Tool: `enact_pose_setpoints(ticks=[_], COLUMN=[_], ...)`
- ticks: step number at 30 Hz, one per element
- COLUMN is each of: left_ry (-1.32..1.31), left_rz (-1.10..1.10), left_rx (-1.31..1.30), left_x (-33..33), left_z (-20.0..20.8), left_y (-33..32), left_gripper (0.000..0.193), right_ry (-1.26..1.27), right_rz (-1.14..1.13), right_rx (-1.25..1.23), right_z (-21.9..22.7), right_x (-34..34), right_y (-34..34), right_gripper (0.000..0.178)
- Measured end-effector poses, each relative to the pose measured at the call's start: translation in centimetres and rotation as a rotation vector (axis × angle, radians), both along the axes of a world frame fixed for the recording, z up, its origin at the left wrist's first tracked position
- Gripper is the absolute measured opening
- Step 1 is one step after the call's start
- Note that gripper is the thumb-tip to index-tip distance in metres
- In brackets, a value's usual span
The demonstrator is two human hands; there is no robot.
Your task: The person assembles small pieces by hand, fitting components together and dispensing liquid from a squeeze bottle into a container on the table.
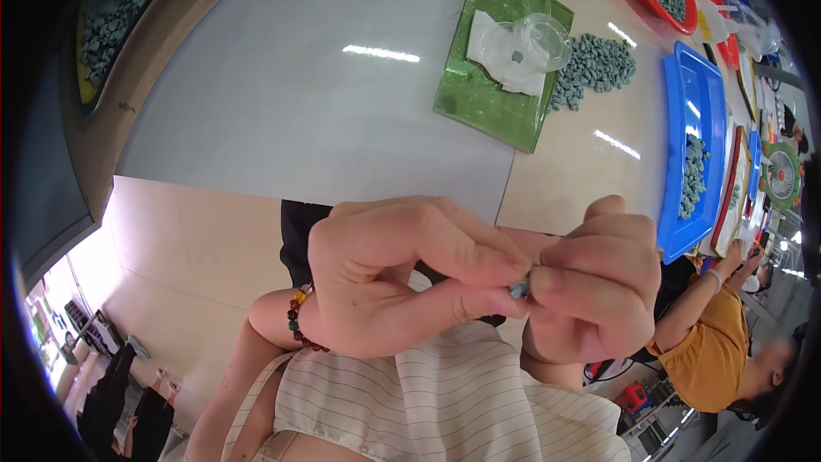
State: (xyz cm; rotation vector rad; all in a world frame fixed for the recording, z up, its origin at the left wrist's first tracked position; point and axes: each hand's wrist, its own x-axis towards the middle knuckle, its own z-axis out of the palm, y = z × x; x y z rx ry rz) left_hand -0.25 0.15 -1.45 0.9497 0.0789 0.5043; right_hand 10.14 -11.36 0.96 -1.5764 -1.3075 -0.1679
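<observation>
Close in front of my chest, both hands meet at the fingertips around a small grey-green stone piece point(519, 289). My left hand point(385, 269), with a beaded bracelet point(295, 316) at its wrist, pinches it between thumb and forefinger. From the other side my right hand point(599, 291) is closed, thumb and forefinger at the same piece; its other fingers are curled in. The fingertips hide most of the stone. Beyond the hands, a green board point(466, 90) lies on the table, bearing a white cloth or tissue point(489, 47) and a clear round plastic cup point(556, 38).
Right of the board is a loose pile of grey-green stones point(599, 64). A blue tray point(673, 171) holds more, as does a red basin point(687, 21). At the far left a dark container of stones point(128, 26) stands. A co-worker in a mustard top point(710, 351) sits at right.
</observation>
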Motion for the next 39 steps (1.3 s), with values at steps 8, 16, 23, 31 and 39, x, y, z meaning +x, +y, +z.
enact_pose_setpoints(ticks=[8, 16, 23, 31, 39], left_ry=[0.072, 0.060, 0.104, -0.103, 0.909], left_rz=[-0.238, -0.298, -0.231, 0.526, 0.787], left_rx=[-0.252, 0.084, -0.003, 0.818, 1.564], left_x=[-0.2, 0.4, -0.6, 3.3, 12.3], left_z=[0.6, 0.0, 2.1, 7.3, 6.3], left_y=[0.3, 0.0, -0.9, 1.3, 17.2], left_gripper=[0.018, 0.025, 0.014, 0.010, 0.049], right_ry=[0.181, -0.245, -0.098, -0.146, 0.089], right_rz=[0.001, -0.724, -0.874, -0.552, -0.483], right_rx=[0.116, -0.079, -0.649, 0.086, -0.126], right_z=[-0.4, 0.6, 1.1, 0.6, -1.0], right_x=[-0.1, 2.4, 11.2, 5.1, 4.5], right_y=[1.2, -6.4, -14.3, -11.8, -9.4], right_gripper=[0.030, 0.022, 0.026, 0.031, 0.028])
